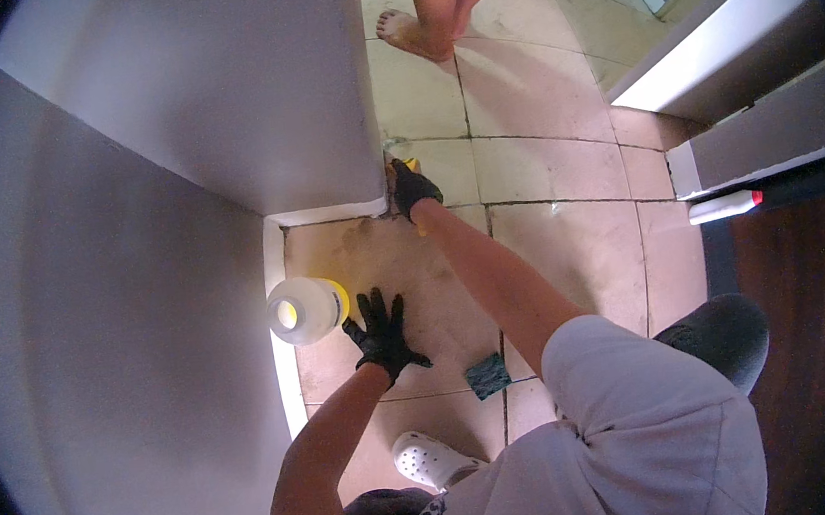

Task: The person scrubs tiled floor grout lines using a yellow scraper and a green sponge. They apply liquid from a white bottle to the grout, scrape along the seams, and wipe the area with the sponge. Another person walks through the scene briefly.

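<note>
My left hand (383,340), in a black glove, is spread on the tiled floor (554,167) with its fingers apart and nothing in it. Close by its fingertips stands a translucent plastic jug (316,309) with a yellow base, against the wall's skirting. Farther forward, my right hand (417,191), gloved in black too, grips a small yellow object (412,165) low at the wall corner. Most of that object is covered by the glove, so I cannot tell its kind. A dark green scouring pad (487,375) lies on the tiles between my arms.
The wall corner (373,111) juts out on the left, with white skirting (325,214) at its foot. Another person's bare foot (412,35) is ahead. A white bottle with a red cap (724,207) lies at right by a doorway. My white clog (433,457) is below.
</note>
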The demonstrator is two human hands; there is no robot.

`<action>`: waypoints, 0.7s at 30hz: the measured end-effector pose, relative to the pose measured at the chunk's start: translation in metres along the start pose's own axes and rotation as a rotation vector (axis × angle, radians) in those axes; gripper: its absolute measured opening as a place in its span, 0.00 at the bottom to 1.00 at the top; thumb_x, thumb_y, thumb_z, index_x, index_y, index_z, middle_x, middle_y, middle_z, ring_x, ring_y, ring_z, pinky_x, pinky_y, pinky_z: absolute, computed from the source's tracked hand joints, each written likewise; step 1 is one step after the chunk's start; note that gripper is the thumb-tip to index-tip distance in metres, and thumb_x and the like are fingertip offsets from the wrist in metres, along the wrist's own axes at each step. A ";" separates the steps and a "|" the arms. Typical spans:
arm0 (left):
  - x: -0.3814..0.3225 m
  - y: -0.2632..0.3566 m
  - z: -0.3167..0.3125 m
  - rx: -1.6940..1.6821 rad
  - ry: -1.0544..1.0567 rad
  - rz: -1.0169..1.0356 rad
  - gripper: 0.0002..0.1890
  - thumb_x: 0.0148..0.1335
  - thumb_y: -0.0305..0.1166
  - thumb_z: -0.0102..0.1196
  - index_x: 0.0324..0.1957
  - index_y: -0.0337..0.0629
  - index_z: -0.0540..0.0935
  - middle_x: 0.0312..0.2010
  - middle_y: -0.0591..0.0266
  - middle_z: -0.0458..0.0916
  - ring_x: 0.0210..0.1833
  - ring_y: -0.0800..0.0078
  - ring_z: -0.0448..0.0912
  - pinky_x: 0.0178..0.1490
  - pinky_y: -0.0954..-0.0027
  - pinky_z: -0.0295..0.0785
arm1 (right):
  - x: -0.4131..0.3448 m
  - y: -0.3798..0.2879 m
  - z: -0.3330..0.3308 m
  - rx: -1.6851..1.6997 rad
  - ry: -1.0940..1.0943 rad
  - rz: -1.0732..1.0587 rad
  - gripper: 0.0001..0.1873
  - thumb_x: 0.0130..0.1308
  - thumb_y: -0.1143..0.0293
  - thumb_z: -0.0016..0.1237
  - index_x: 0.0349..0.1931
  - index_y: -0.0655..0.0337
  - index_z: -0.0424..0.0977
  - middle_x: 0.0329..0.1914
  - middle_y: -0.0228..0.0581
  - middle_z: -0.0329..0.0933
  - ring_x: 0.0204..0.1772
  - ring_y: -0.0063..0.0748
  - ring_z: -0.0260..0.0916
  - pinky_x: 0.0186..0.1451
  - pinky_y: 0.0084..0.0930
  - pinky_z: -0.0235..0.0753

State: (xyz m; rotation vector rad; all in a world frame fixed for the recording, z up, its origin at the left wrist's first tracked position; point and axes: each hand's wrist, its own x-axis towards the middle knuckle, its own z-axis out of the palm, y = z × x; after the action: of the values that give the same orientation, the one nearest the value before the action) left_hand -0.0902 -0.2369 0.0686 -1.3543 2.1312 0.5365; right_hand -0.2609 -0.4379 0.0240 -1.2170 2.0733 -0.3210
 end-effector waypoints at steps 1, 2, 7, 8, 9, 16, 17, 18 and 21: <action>-0.002 -0.003 0.003 0.003 -0.013 -0.012 0.70 0.21 0.74 0.57 0.68 0.52 0.42 0.68 0.46 0.28 0.70 0.45 0.25 0.58 0.27 0.29 | -0.016 -0.007 -0.001 0.018 0.011 -0.004 0.24 0.65 0.61 0.28 0.63 0.41 0.54 0.59 0.46 0.65 0.59 0.47 0.66 0.59 0.41 0.63; -0.002 -0.006 0.009 -0.014 0.007 -0.012 0.70 0.21 0.74 0.57 0.68 0.52 0.42 0.68 0.46 0.28 0.70 0.45 0.25 0.59 0.28 0.29 | -0.026 -0.015 -0.010 -0.047 -0.056 -0.042 0.23 0.65 0.61 0.27 0.62 0.42 0.55 0.59 0.46 0.65 0.59 0.47 0.66 0.59 0.40 0.64; 0.006 0.003 0.007 -0.030 0.041 0.044 0.70 0.21 0.74 0.57 0.68 0.52 0.42 0.68 0.46 0.28 0.70 0.45 0.25 0.59 0.28 0.28 | 0.039 -0.003 -0.021 0.112 -0.009 0.035 0.23 0.65 0.59 0.28 0.60 0.45 0.58 0.59 0.48 0.65 0.59 0.49 0.65 0.58 0.40 0.65; 0.003 0.003 0.005 -0.028 0.017 0.033 0.70 0.21 0.74 0.57 0.68 0.52 0.42 0.68 0.46 0.27 0.70 0.45 0.25 0.59 0.28 0.28 | 0.038 -0.002 -0.013 0.209 0.005 0.077 0.23 0.64 0.59 0.28 0.61 0.45 0.57 0.59 0.49 0.65 0.59 0.49 0.65 0.58 0.40 0.65; 0.001 0.003 0.001 -0.028 -0.001 0.020 0.70 0.21 0.73 0.58 0.68 0.52 0.42 0.68 0.46 0.27 0.70 0.45 0.25 0.59 0.28 0.28 | 0.034 -0.005 -0.007 0.137 -0.026 0.085 0.24 0.64 0.59 0.29 0.62 0.44 0.56 0.59 0.49 0.64 0.59 0.49 0.65 0.59 0.40 0.64; 0.004 -0.001 0.012 -0.060 0.060 0.028 0.70 0.21 0.74 0.58 0.68 0.52 0.42 0.68 0.45 0.28 0.70 0.44 0.25 0.59 0.28 0.27 | 0.040 0.001 -0.004 0.105 0.030 0.058 0.25 0.62 0.63 0.33 0.63 0.44 0.55 0.55 0.48 0.69 0.55 0.47 0.70 0.55 0.41 0.68; 0.004 0.000 0.010 -0.048 0.045 0.031 0.70 0.21 0.73 0.58 0.68 0.52 0.42 0.68 0.46 0.28 0.70 0.44 0.25 0.59 0.28 0.27 | 0.048 0.003 -0.009 0.075 0.017 0.047 0.25 0.62 0.62 0.33 0.62 0.45 0.56 0.55 0.48 0.69 0.55 0.47 0.70 0.55 0.41 0.68; 0.003 0.001 0.006 -0.043 0.031 0.024 0.70 0.21 0.73 0.58 0.68 0.52 0.42 0.68 0.46 0.28 0.70 0.44 0.25 0.59 0.28 0.27 | 0.051 -0.004 -0.013 0.042 -0.006 0.025 0.25 0.62 0.61 0.33 0.62 0.46 0.57 0.55 0.47 0.69 0.55 0.48 0.69 0.56 0.41 0.67; -0.002 -0.006 0.004 -0.025 -0.004 -0.008 0.70 0.21 0.73 0.58 0.68 0.52 0.42 0.68 0.46 0.28 0.70 0.44 0.25 0.59 0.28 0.27 | 0.021 -0.010 0.009 -0.086 0.033 -0.019 0.25 0.63 0.59 0.31 0.62 0.44 0.56 0.56 0.48 0.68 0.56 0.48 0.68 0.57 0.41 0.66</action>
State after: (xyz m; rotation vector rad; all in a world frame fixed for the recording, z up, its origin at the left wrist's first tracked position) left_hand -0.0834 -0.2358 0.0665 -1.3731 2.1216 0.5642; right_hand -0.2551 -0.4594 0.0136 -1.2903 2.1243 -0.2647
